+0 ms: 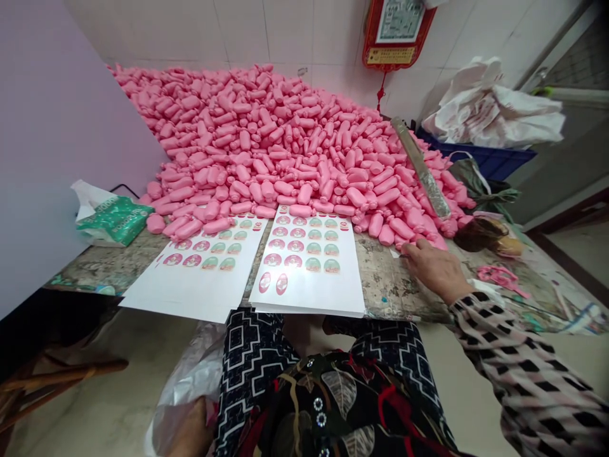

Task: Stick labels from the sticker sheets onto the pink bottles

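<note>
Pink bottles [304, 192] lie heaped on the table [380, 295], ahead and to the left of the right hand [435, 270], whose fingertips reach the heap's near edge; I cannot tell whether this grip is open or closed. The left hand [193, 431] is low at the clear plastic bag [190, 374], its fingers hidden, so its grip cannot be told. Left of the right grip lie two sticker sheets [304, 295] [190, 295]; right of it, pink loops [499, 276]. Beyond it, a long bar [421, 168] rests on the bottles.
</note>
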### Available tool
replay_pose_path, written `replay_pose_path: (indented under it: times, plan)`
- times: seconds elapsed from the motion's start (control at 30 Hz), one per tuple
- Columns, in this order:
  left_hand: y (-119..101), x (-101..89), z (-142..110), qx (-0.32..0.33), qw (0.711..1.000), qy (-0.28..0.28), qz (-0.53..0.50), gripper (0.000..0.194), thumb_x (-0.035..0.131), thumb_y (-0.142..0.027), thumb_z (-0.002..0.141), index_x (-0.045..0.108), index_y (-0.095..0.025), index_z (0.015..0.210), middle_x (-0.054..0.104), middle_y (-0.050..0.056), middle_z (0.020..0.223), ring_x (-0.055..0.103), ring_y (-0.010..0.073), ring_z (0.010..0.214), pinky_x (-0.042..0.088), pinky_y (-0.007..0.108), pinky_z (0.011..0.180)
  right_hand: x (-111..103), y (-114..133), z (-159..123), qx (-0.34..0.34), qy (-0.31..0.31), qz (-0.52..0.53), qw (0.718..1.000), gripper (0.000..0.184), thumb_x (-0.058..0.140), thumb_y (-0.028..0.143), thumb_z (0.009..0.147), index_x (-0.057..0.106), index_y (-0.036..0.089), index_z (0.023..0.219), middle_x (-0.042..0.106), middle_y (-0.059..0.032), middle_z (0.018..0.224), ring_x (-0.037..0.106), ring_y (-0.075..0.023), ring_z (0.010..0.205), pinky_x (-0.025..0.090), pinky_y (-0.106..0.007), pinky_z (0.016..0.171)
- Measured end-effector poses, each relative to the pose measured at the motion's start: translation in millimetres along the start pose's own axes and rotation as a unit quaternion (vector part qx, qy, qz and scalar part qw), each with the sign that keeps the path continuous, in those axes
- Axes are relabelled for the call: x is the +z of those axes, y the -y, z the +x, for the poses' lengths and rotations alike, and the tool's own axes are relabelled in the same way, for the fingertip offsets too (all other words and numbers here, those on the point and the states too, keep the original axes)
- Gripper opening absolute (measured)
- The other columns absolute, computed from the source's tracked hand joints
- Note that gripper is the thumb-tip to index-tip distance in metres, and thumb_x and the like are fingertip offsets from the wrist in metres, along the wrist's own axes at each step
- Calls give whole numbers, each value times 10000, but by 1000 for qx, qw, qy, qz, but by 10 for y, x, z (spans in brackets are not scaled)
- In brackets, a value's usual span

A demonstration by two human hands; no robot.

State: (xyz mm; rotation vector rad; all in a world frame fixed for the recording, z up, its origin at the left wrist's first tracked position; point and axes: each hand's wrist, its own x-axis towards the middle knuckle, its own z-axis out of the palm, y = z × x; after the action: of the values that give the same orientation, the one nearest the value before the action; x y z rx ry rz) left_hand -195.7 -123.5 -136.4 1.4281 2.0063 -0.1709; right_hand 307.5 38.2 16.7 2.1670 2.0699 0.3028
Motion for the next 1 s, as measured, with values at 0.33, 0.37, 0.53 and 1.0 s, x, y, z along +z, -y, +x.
replay_pose_path:
  times: [0.33, 0.37, 0.53, 1.0]
  plan:
    - [-1300, -1012, -575, 180, 914, 48, -360, 552, 582, -466, 746, 480, -253, 1245, 624, 82, 1138, 579, 230, 1031, 430, 347, 889, -561, 1470, -490, -159, 217, 693, 669, 249, 595, 374, 781, 603, 203, 962, 641, -13, 873, 590, -143, 771, 475, -268, 674]
    - [-1439, -1014, -592, 208, 868, 97, -441, 669, 627, -454, 722, 386, -266, 1316, 599, 88, 1175, 588, 213, 1009, 446, 336, 872, -581, 1646, -560, -178, 251, 707, 637, 239, 605, 366, 773, 609, 201, 946, 638, -5, 842, 586, -132, 735, 470, -249, 636]
    - [-1734, -900, -470, 187, 773, 272, -542, 564, 595, -462, 761, 439, -164, 1214, 652, 83, 832, 569, 117, 513, 433, 231, 463, -477, 2026, -576, -209, 255, 670, 665, 331, 564, 389, 812, 572, 217, 1094, 608, 9, 810, 546, -101, 653, 426, -221, 588]
    - [-1857, -746, -52, 352, 921, -159, -60, 550, 518, -153, 788, 441, -238, 1326, 148, 105, 1520, 413, 273, 1259, 391, 389, 977, -368, 2127, -32, -180, -5, 215, 960, 273, 359, 338, 929, 608, 235, 972, 574, -46, 937, 567, -156, 765, 336, -262, 571]
